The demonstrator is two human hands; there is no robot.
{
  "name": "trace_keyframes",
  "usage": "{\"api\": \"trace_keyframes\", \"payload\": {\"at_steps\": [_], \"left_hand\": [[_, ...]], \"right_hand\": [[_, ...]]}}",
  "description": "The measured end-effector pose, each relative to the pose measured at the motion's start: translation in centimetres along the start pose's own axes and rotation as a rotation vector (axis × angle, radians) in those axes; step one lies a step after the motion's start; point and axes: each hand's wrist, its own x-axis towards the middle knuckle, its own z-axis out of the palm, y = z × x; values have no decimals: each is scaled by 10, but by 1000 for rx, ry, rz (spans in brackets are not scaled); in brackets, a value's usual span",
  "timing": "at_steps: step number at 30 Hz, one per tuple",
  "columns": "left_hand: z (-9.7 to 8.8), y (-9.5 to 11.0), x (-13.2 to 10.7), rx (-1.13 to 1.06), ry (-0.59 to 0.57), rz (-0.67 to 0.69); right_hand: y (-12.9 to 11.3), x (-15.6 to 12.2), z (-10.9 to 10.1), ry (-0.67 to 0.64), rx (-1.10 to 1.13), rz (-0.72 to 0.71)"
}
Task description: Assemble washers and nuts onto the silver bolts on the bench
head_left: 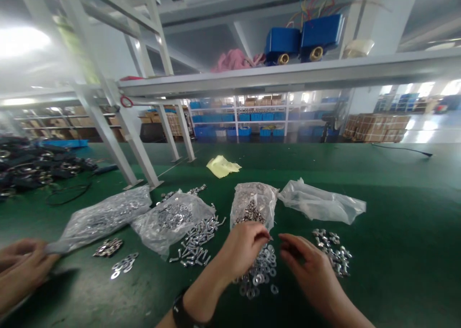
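My left hand [245, 249], a dark watch on its wrist, hovers over a loose pile of flat washers [260, 275] on the green table; its fingertips are pinched together at the mouth of a plastic bag of small metal parts [253, 205]. Just to its right, my right hand [306, 265] has its fingers curled toward the left hand's fingertips. What either hand pinches is too small to see. A small heap of assembled screws [334, 256] lies right of my right hand.
Screws [197, 244] lie spilled beside a bag of washers [173, 220]. More bags sit at left [104, 217] and right [320, 203]. Another person's hands [21, 268] rest at the left edge. A yellow cloth [222, 166], shelf legs [139, 160] and black parts [32, 164] stand farther back.
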Motion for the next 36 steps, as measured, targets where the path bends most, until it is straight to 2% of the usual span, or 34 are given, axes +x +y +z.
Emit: {"api": "trace_keyframes", "payload": {"at_steps": [3, 6, 8, 10, 12, 14, 18, 23, 29, 36], "left_hand": [[27, 13, 0, -243, -122, -44], [34, 0, 5, -394, -147, -122], [25, -14, 8, -334, -57, -173], [15, -26, 11, -180, 24, -230], [11, -32, 11, -69, 20, -229], [15, -33, 11, -9, -15, -146], [38, -25, 12, 110, -70, 49], [52, -21, 15, 288, -142, 94], [53, -26, 18, 298, -179, 74], [56, -35, 26, 211, -168, 0]], "right_hand": [[0, 1, -1, -47, 9, -20], [4, 3, -4, -7, -39, 67], [7, 5, -7, 35, -62, 129], [9, 6, -7, 52, -59, 157], [9, 6, -7, 51, -47, 166], [8, 6, -6, 52, -45, 164], [3, 6, -6, 56, -40, 152], [4, 6, -4, 75, -11, 152], [5, 5, 0, 89, -12, 138], [7, 6, 1, 98, -15, 137]]}}
